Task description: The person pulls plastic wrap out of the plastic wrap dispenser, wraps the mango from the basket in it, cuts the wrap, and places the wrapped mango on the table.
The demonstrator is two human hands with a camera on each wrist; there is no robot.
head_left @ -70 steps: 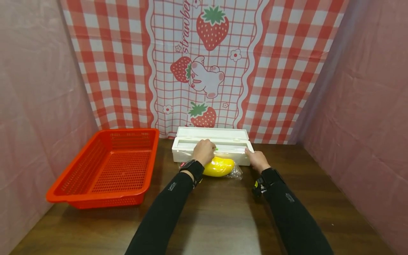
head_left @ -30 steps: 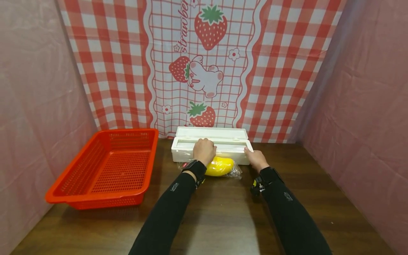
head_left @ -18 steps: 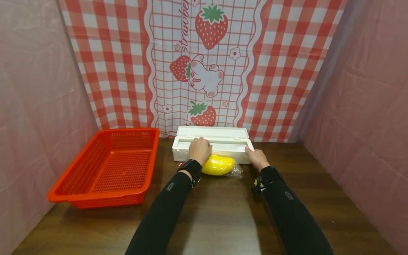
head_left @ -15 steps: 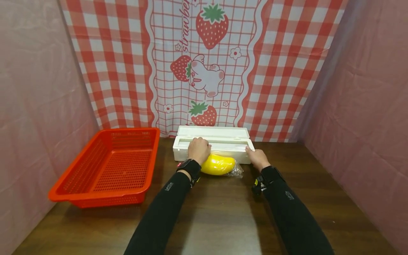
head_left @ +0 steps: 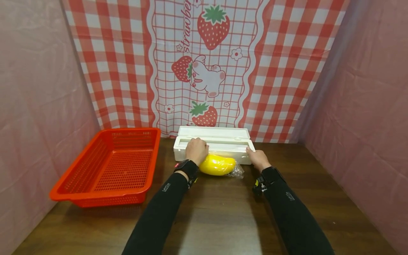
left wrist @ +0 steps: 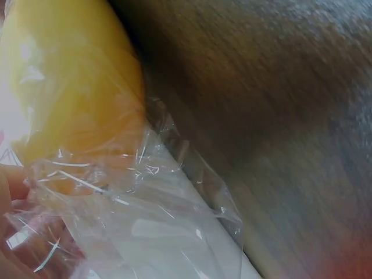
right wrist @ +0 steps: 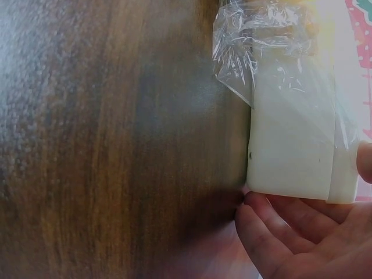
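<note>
Both hands work: left hand (head_left: 197, 150) clenches the film (left wrist: 145, 221) over the half-wrapped mango (head_left: 218, 165), right hand (head_left: 257, 158) grips the dispenser (head_left: 220, 141); cutting remains.

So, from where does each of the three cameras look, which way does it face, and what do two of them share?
Head: on the person's head, facing forward and down at the table, white box, yellow fruit and red basket; both black sleeves and hands show.
Left wrist: close on the yellow fruit under clear film; left hand fingers show.
Right wrist: along the table at the white box end; right hand fingers show.
Both wrist views share the clear film and the table.
</note>
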